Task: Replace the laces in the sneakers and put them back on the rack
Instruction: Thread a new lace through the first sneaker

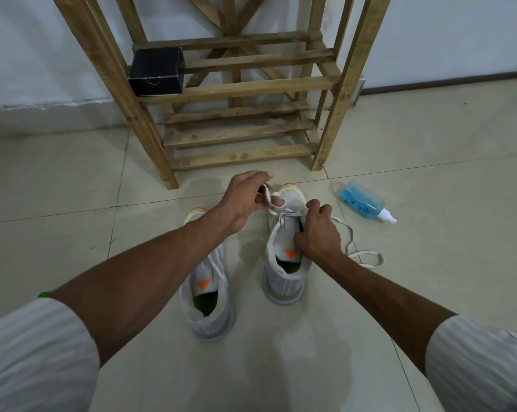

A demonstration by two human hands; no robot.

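Lace (268, 200) pinched in left hand (245, 200); right hand (318, 233) grips the sneaker (281, 281) at its opening

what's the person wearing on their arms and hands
The left hand and right hand are bare, no gloves or rings. The left sleeve and right sleeve are pale, finely striped, ending near the elbows. A green band shows at the left one.

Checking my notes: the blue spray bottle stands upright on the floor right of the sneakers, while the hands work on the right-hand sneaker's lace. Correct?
No: the blue spray bottle lies on its side, not upright, as the head view shows. The rest stands: the left hand pinches the lace while the right hand holds the right-hand sneaker.
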